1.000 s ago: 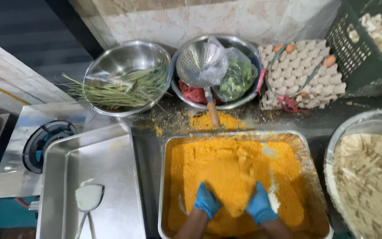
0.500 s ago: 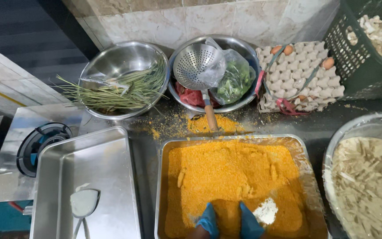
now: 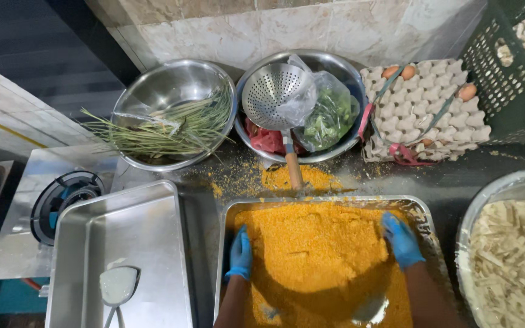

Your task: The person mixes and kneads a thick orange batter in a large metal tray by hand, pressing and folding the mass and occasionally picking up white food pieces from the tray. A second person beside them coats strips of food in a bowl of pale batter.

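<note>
While half a second ago both gloved hands were close together at the bottom edge of the frame, they are now spread wide apart in the metal tray [image 3: 423,209] of orange crumbs [image 3: 317,255]. At lower centre, the left hand [image 3: 240,254] lies flat on the crumbs by the left wall of the tray, fingers together, holding nothing. Right of it, the right hand [image 3: 401,239] presses on the crumb heap with its fingers spread. Above the tray, a skimmer ladle [image 3: 274,97] rests in a steel bowl [image 3: 335,64], unchanged. An empty-looking steel pan [image 3: 147,237] is at lower left.
</note>
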The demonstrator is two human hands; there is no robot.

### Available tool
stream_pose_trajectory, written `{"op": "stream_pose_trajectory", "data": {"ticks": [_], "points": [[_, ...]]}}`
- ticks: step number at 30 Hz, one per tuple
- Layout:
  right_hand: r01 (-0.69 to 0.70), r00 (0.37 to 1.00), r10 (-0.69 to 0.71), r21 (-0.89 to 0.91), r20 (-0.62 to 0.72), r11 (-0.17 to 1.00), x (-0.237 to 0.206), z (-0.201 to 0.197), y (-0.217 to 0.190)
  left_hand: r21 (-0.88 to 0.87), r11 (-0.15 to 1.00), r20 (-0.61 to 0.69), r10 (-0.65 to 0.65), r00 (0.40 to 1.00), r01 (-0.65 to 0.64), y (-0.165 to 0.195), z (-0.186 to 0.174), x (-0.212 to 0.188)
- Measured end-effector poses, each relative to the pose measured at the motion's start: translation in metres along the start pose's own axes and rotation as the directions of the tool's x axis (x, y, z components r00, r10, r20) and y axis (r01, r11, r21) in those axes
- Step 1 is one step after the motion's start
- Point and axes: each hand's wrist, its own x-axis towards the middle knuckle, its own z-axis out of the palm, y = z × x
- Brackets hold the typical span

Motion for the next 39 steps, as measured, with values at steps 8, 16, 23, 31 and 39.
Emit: {"op": "stream_pose_trajectory", "data": {"ticks": [8, 16, 23, 31, 39], "points": [[-0.043, 0.893, 0.193, -0.349, 0.407, 0.936, -0.013, 0.093, -0.012, 0.339, 0.878, 0.215, -0.423, 0.880, 0.339, 0.014, 0.079, 0.020], [0.151, 0.944, -0.007, -0.412, 0.330, 0.899, -0.022, 0.003, 0.007, 0.190, 0.946, 0.205, -0.301, 0.931, 0.263, -0.012, -0.011, -0.019], [-0.225, 0.925, 0.191, 0.071, 0.327, 0.972, -0.081, 0.064, 0.061, -0.376, 0.636, 0.294, -0.608, 0.738, 0.674, -0.039, 0.050, -0.068], [0.605, 0.796, -0.303, -0.681, 0.524, 0.412, -0.098, 0.027, 0.065, 0.163, 0.838, -0.009, -0.527, 0.850, 0.521, -0.032, 0.035, -0.073], [-0.443, 0.896, 0.436, 0.136, 0.081, 0.886, -0.133, 0.017, 0.124, -0.146, 0.710, 0.152, -0.673, 0.724, 0.689, -0.081, -0.015, -0.122]]}}
